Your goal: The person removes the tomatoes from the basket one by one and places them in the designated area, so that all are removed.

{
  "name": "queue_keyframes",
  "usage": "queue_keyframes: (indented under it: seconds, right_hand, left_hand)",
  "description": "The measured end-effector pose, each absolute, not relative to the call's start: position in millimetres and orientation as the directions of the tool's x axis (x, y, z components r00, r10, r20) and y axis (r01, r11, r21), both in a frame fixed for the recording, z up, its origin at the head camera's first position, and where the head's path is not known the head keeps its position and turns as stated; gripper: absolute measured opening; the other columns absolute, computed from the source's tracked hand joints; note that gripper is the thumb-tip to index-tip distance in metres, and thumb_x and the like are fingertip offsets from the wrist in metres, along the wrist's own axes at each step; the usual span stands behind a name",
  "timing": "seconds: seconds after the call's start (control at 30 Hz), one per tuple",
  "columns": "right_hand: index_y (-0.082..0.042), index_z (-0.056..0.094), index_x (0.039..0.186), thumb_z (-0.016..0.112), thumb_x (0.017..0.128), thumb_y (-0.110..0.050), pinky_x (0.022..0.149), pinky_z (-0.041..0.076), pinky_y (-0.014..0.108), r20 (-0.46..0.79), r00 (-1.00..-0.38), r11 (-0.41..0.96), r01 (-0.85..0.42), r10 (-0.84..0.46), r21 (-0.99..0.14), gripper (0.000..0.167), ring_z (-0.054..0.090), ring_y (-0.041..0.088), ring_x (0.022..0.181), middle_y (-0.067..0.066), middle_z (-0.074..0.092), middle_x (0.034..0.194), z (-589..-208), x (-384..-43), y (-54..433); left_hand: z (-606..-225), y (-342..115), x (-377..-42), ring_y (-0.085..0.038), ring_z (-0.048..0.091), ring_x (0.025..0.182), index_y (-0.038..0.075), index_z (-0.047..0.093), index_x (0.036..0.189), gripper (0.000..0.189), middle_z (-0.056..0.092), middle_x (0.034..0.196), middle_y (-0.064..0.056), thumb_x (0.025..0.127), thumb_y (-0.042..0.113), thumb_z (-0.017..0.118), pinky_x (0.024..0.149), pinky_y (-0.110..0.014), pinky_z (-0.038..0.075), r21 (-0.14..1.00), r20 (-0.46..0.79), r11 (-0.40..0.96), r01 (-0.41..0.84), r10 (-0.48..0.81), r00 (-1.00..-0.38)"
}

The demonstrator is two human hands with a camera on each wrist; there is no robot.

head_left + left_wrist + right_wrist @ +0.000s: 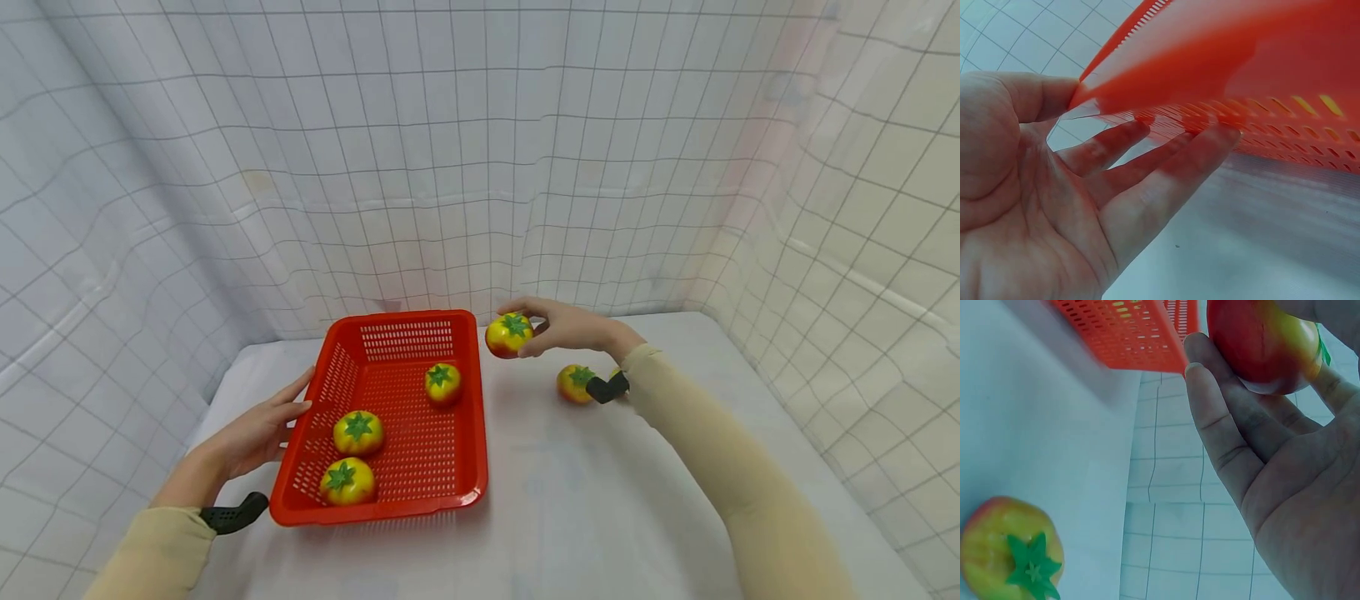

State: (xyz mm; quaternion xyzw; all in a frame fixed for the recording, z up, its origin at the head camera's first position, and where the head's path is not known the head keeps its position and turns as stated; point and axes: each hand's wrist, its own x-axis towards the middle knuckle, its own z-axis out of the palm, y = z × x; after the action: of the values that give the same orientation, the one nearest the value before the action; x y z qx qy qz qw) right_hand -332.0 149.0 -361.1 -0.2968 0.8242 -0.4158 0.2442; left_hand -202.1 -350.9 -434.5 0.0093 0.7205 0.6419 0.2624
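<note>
A red plastic basket with slotted walls stands on the left half of the table. Inside it lie three yellow-and-red tomatoes, one near the right wall and two at the left, the nearer one in the front corner. My left hand holds the basket's left side, thumb at the rim and fingers against the slotted wall. Just beyond the right rim, my right hand grips another tomato above the table, its red underside showing in the right wrist view.
Another tomato sits on the white table below my right wrist. A further yellow one is mostly hidden behind the black wrist mount. White gridded sheeting encloses the table at the back and sides.
</note>
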Motion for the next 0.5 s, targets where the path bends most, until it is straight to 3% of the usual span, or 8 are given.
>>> queue_keyframes:
  seconds: [0.5]
  right_hand:
    - [-0.041, 0.052, 0.144, 0.08, 0.088, -0.032, 0.105, 0.047, 0.048, -0.164, -0.739, 0.504, -0.263, -0.654, -0.822, 0.064, 0.051, 0.027, 0.128, -0.004, 0.046, 0.148, -365.9, -331.2, 195.1]
  left_hand:
    - [-436.3, -350.7, -203.4, -0.031, 0.063, 0.12, 0.039, -0.008, 0.163, 0.072, 0.013, 0.166, -0.028, 0.111, 0.036, 0.042, 0.093, -0.056, 0.055, 0.927, -0.375, 0.156, -0.341, 0.354, -0.857]
